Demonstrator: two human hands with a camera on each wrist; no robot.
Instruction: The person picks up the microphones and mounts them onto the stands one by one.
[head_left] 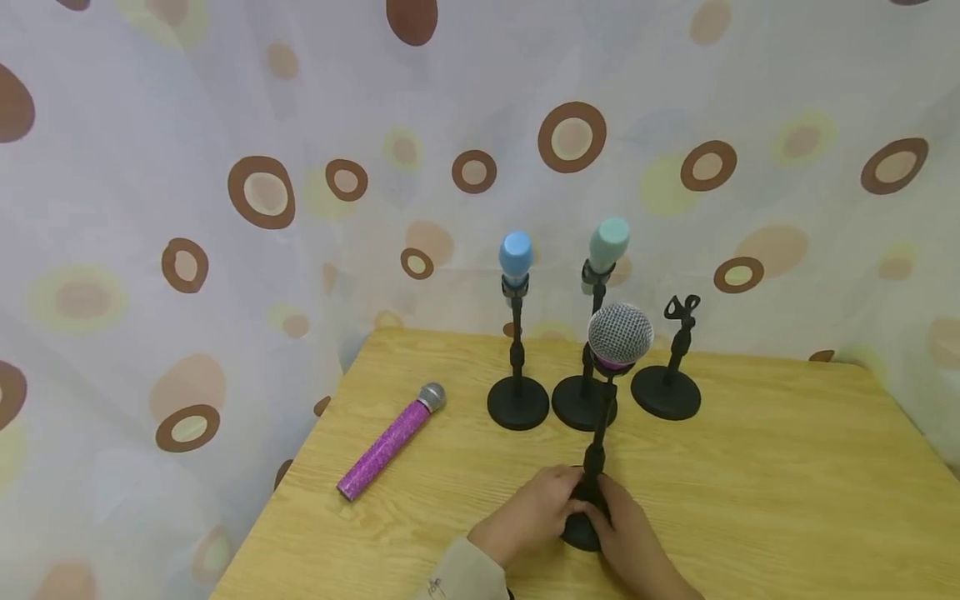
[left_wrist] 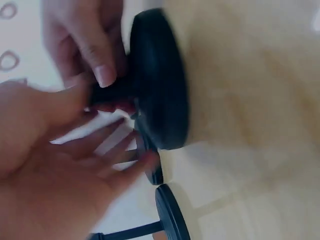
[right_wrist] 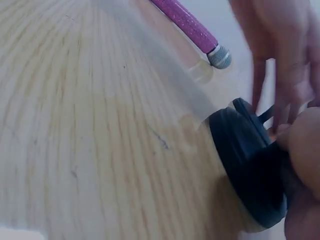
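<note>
A black microphone stand (head_left: 594,458) stands close in front, its round base (left_wrist: 162,85) at the tabletop. Clipped at its top is a microphone with a silver mesh head (head_left: 621,333) and a bit of purple below. My right hand (head_left: 633,533) grips the lower stem just above the base, thumb and fingers around it. From the other side, my left hand (head_left: 528,508) reaches to the same stem. In the left wrist view its thumb lies by the stem, while the other fingers (left_wrist: 117,175) stretch out loosely, spread and blurred.
Behind stand two more stands, one with a blue microphone (head_left: 516,257), one with a mint-green microphone (head_left: 609,242). A shorter stand with a bare clip (head_left: 667,387) is right of them. A glittery purple microphone (head_left: 386,448) lies on the wooden table (head_left: 787,475) at left. Patterned cloth hangs behind.
</note>
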